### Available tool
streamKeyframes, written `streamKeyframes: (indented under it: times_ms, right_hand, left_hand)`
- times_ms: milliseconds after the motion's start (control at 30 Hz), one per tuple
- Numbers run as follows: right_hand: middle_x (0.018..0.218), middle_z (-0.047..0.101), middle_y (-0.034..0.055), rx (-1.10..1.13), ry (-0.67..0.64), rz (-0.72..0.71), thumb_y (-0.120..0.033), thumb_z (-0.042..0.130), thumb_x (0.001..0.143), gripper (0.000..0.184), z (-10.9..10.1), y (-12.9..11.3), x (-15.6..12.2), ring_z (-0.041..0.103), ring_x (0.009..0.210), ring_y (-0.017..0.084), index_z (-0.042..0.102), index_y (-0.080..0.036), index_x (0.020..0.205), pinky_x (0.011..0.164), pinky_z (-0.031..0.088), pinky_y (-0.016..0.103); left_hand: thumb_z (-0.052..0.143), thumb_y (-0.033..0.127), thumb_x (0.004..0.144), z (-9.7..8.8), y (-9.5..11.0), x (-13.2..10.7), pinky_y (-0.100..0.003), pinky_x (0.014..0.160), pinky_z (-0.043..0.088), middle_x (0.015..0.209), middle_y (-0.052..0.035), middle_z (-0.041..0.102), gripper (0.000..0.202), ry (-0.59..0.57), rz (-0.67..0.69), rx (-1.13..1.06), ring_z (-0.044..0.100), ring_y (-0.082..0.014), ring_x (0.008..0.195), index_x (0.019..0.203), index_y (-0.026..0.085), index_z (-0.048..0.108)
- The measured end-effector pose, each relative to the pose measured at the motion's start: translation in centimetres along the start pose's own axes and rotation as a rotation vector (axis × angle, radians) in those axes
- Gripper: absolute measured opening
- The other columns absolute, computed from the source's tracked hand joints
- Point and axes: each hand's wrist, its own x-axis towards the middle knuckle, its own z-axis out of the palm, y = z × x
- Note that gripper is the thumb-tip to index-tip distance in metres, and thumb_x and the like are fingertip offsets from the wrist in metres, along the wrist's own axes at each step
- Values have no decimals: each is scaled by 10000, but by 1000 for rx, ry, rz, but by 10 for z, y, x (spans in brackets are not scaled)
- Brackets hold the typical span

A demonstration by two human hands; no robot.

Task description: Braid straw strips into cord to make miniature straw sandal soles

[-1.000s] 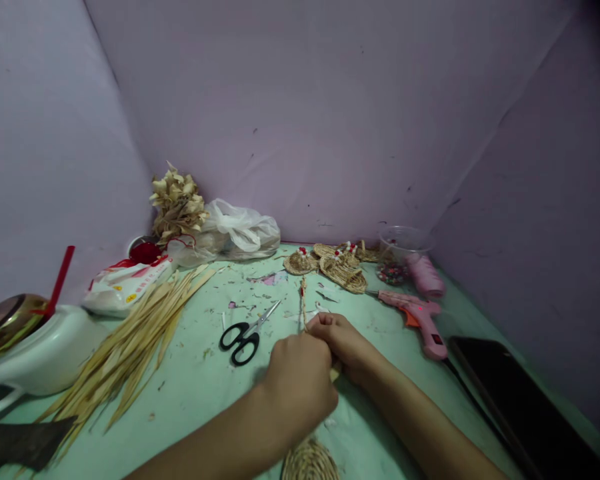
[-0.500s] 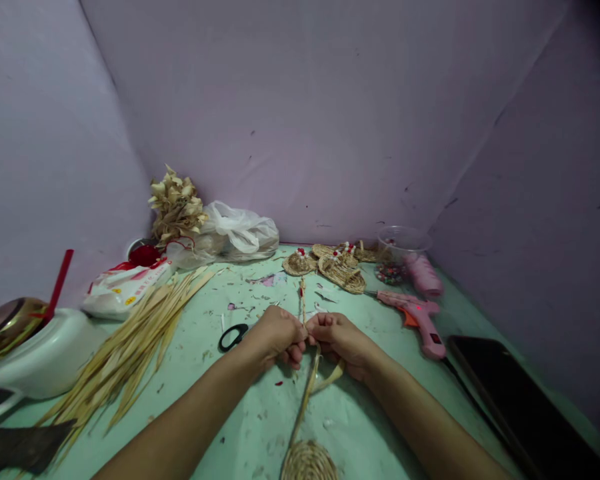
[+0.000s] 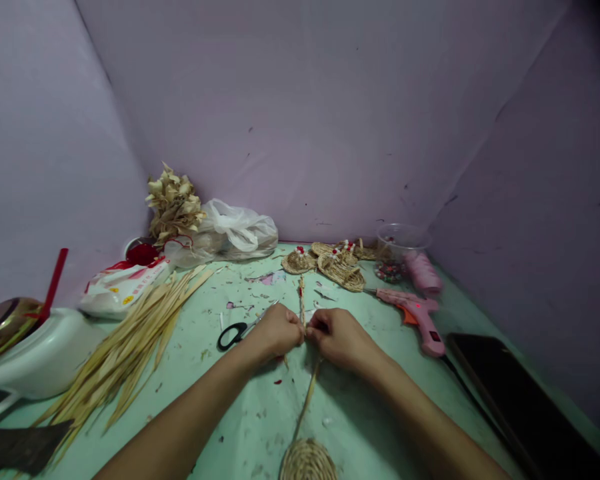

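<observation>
Both my hands meet at a thin straw braid (image 3: 303, 300) that stretches away from me over the green table. My left hand (image 3: 280, 331) is closed, pinching the braid's near end from the left, and a short strand end pokes out beneath it. From the right, my right hand (image 3: 337, 335) pinches the same spot with thumb and fingers. A loose straw strand (image 3: 307, 400) runs from under my right hand toward a coiled oval straw sole (image 3: 309, 461) at the bottom edge. Black-handled scissors (image 3: 231, 335) lie beside my left hand, their blades partly hidden.
Dry straw strips (image 3: 135, 340) and a white pot (image 3: 55, 347) lie left. A plastic bag (image 3: 243, 230) and small beaded straw slippers (image 3: 341, 270) sit at the back. On the right are a pink glue gun (image 3: 417, 310), pink thread (image 3: 423, 273), a clear tub (image 3: 403, 237) and a phone (image 3: 510, 393).
My hands have shifted on the braid's near end, the left fingers curling in tighter. The strand that looped out under my right hand no longer shows there; a strand end now shows below my left.
</observation>
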Motion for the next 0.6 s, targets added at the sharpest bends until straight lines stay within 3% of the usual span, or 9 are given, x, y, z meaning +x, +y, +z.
streamKeyframes:
  times_ms: [133, 233, 400, 533, 600]
  right_hand:
    - [558, 599, 42, -166, 13, 110, -223, 511, 666, 147, -8, -19, -10, 443, 495, 114, 639, -153, 642, 459, 226, 229]
    - [609, 637, 61, -226, -2, 58, -182, 491, 655, 167, -4, -34, -19, 474, 507, 121, 656, -160, 656, 457, 219, 234]
    - [658, 662, 85, -272, 9, -10, -169, 482, 665, 190, 5, -44, -27, 502, 525, 130, 671, -159, 650, 471, 225, 244]
    - [557, 610, 46, -76, -99, -3, -288, 520, 674, 197, -8, -28, -18, 473, 486, 119, 638, -158, 585, 449, 249, 229]
    - [524, 575, 31, 132, -63, 57, -332, 489, 708, 255, -18, -18, -11, 467, 478, 112, 596, -149, 566, 454, 293, 221]
  left_hand:
    - [458, 135, 534, 2, 1, -1, -195, 262, 182, 301, 69, 274, 109, 25, -1, -43, 233, -55, 237, 433, 162, 428]
    - [441, 124, 526, 1, 6, -5, -197, 252, 188, 295, 60, 299, 159, 5, -53, -207, 229, -52, 228, 397, 170, 361]
    - [449, 120, 489, -6, 8, -7, -181, 233, 202, 286, 66, 322, 74, -102, -67, -363, 207, -39, 228, 423, 148, 432]
    - [495, 139, 486, -13, 6, -5, -169, 238, 226, 297, 76, 326, 73, -191, -24, -375, 216, -30, 243, 437, 147, 441]
    - [511, 154, 497, -15, 5, -5, -167, 242, 230, 304, 82, 320, 74, -217, -10, -396, 209, -26, 252, 452, 147, 453]
